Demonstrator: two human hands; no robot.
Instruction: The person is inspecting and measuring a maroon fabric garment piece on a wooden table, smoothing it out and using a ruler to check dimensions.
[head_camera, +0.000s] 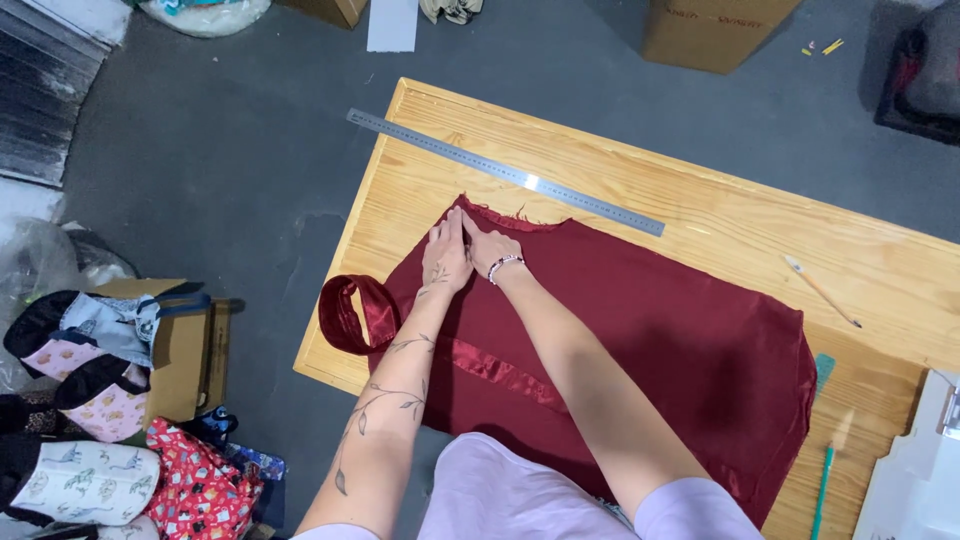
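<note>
Both hands lie flat, fingers together and gripping nothing, on the far corner of a dark red satin cloth (640, 340) spread over a pale wooden table (730, 215): the left hand (446, 257) and the right hand (490, 246) touch side by side just inside the frayed top edge. It looks like a smoothing or creasing step; pressing outward along that edge would call for even, light pressure, as satin likely slips. A looped strip of the same red fabric (352, 312) hangs over the table's left edge. Beyond the cloth lie a long steel ruler (505, 172) and a thin pencil (822, 291); a white machine (920, 470) sits at the right. Around the table are a grey concrete floor (220, 180), a cardboard box (712, 30), and printed fabric items (120, 440).
</note>
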